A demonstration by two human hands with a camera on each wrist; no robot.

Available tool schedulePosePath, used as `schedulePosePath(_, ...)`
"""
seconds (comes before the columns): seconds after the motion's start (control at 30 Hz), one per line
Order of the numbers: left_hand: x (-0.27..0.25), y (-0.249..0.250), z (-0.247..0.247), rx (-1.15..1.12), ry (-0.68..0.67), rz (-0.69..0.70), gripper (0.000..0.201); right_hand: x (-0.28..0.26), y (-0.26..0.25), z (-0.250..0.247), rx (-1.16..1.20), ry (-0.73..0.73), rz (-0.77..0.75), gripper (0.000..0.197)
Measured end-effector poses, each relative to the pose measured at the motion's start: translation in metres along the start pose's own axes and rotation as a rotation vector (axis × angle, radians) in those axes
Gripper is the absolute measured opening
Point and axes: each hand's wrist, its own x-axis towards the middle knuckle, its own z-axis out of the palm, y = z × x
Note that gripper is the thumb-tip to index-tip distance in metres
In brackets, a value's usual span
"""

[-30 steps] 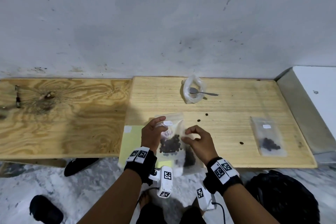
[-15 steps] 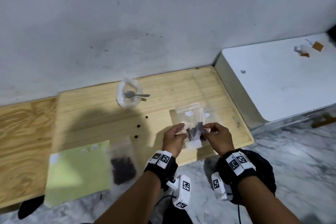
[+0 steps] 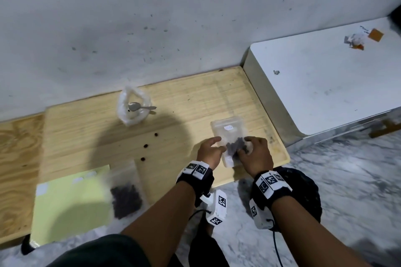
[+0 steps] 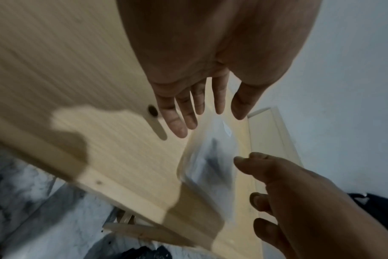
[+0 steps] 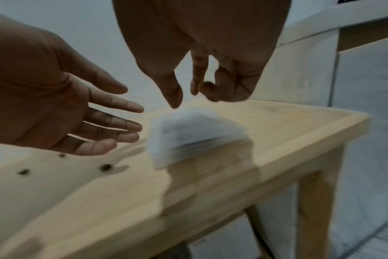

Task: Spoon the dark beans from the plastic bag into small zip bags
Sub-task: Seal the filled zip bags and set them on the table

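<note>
A small zip bag of dark beans (image 3: 236,147) lies blurred near the table's right front corner, between my two hands and partly over another zip bag (image 3: 226,128) with a white label. My left hand (image 3: 209,151) is beside it with straight, spread fingers (image 4: 188,113) and holds nothing. My right hand (image 3: 253,151) hovers just above the bag (image 5: 195,135), thumb pointing down, other fingers loosely curled, nothing pinched. The plastic bag (image 3: 132,112) with the spoon (image 3: 138,106) in its mouth stands at the back. A third filled zip bag (image 3: 125,198) lies front left.
Three loose beans (image 3: 145,146) lie on the wooden table (image 3: 186,102) left of my hands. A yellow-green sheet (image 3: 71,201) overhangs the front edge. A white block (image 3: 325,84) adjoins the table's right end. A black object (image 3: 303,191) sits on the marble floor below.
Both hands carried the filled zip bag from the front middle to the table's right end, onto the bag lying there. Their fingers have now come off it. The view swung right.
</note>
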Motion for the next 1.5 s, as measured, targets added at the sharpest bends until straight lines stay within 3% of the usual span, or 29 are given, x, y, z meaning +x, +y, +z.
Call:
schedulePosePath(0.1,-0.017,0.001,-0.029,-0.018,0.021,0.068,0.029,-0.022,-0.022,0.009,0.113,0.097,-0.111,0.03)
schedulePosePath(0.17,-0.032,-0.001,-0.06,-0.059,0.043,0.112,0.024,-0.042,-0.042,0.026,0.198,0.078,-0.188,0.024)
schedulePosePath(0.27,-0.056,-0.012,-0.115,-0.115,0.112,0.147,0.019,-0.077,-0.073,0.061,0.332,-0.106,-0.221,0.023)
schedulePosePath(0.33,-0.072,-0.023,-0.156,-0.129,0.188,0.141,0.018,-0.101,-0.094,0.09,0.319,-0.263,-0.236,0.028)
schedulePosePath(0.4,-0.085,-0.04,-0.196,-0.126,0.273,0.131,0.015,-0.121,-0.11,0.118,0.272,-0.396,-0.234,0.021)
schedulePosePath(0.57,-0.103,-0.085,-0.273,-0.057,0.479,0.071,0.014,-0.15,-0.135,0.17,0.164,-0.52,-0.251,0.026)
schedulePosePath(0.67,-0.107,-0.107,-0.293,-0.009,0.512,-0.014,0.009,-0.158,-0.145,0.184,0.054,-0.494,-0.25,0.03)
schedulePosePath(0.77,-0.106,-0.118,-0.295,-0.045,0.434,-0.078,0.01,-0.162,-0.147,0.191,0.038,-0.48,-0.212,0.031)
schedulePosePath(0.93,-0.102,-0.124,-0.291,-0.065,0.385,-0.077,0.018,-0.165,-0.151,0.193,-0.012,-0.423,-0.193,0.029)
schedulePosePath(1.1,-0.102,-0.126,-0.291,-0.151,0.406,-0.073,0.014,-0.169,-0.153,0.19,0.045,-0.373,-0.179,0.032)
schedulePosePath(1.33,-0.104,-0.117,-0.316,-0.246,0.47,0.068,0.023,-0.172,-0.191,0.196,0.241,-0.345,-0.239,0.019)
schedulePosePath(1.5,-0.1,-0.109,-0.354,-0.32,0.523,0.15,0.017,-0.173,-0.237,0.214,0.323,-0.46,-0.284,0.02)
